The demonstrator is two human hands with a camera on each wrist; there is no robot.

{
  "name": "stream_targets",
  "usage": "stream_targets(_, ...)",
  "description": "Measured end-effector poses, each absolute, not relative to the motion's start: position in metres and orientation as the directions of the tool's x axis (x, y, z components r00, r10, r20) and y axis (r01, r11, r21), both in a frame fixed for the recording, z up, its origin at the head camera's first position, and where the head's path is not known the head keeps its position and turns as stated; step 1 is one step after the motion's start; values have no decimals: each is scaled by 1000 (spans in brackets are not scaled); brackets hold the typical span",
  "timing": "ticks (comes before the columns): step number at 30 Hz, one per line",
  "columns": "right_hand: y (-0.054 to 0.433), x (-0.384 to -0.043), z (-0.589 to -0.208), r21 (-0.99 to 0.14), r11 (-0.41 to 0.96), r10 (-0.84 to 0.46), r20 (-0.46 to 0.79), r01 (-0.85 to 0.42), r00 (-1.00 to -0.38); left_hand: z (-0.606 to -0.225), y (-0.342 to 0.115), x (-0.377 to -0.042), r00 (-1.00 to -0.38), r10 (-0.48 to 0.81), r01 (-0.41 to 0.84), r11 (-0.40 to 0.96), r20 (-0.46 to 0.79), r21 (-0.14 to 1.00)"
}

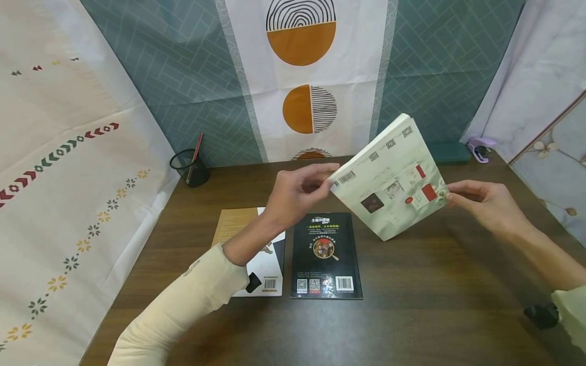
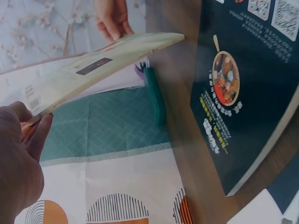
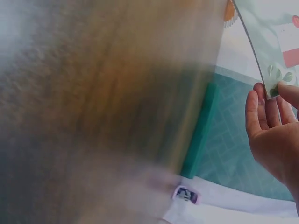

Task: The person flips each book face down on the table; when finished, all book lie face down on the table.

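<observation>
A pale green book [image 1: 389,188] is held tilted above the table, its printed cover with small pictures and QR codes toward the head camera. My left hand [image 1: 299,190] pinches its left corner between thumb and fingers, also seen in the left wrist view. At the opposite corner, my right hand [image 1: 487,203] grips the edge; the right wrist view shows the thumb on the cover and fingers behind. Below the left hand lies a black book [image 1: 326,269] with a round pan picture. Beside it, another book [image 1: 270,264] in brown and white is partly covered by my left forearm.
A black mesh pen cup [image 1: 198,173] with a red pencil stands at the back left. Along the back right lie a dark green case [image 1: 448,153] and a purple object [image 1: 480,149]. Patterned cloth [image 1: 201,76] hangs behind the wooden table [image 1: 412,315].
</observation>
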State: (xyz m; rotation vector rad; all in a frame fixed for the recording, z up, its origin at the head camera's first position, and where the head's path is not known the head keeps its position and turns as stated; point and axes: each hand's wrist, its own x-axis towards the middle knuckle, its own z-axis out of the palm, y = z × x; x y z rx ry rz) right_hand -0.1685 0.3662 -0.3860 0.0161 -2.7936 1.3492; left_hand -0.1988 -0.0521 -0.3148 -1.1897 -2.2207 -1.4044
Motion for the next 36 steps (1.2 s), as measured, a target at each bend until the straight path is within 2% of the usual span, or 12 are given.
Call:
stream_targets(13, 369, -175, -365, -795, 605, 50, 87, -39, -995, -339, -65, -178, -760, 469, 592, 213, 450, 777)
stream_targets(22, 361, -180, -358, -784, 620, 87, 91, -18, -992, -359, -67, -157, -862, 451, 344, 185, 232, 921)
stream_targets(29, 353, -185, -356, -761, 649, 80, 78, -8, -994, -375, -66, -143, -876, 473, 208, 189, 97, 960)
stream_targets(36, 347, -189, -358, -742, 671, 75, 77, -7, -994, -387, -61, -133, -898, 439, 71, 162, -8, 984)
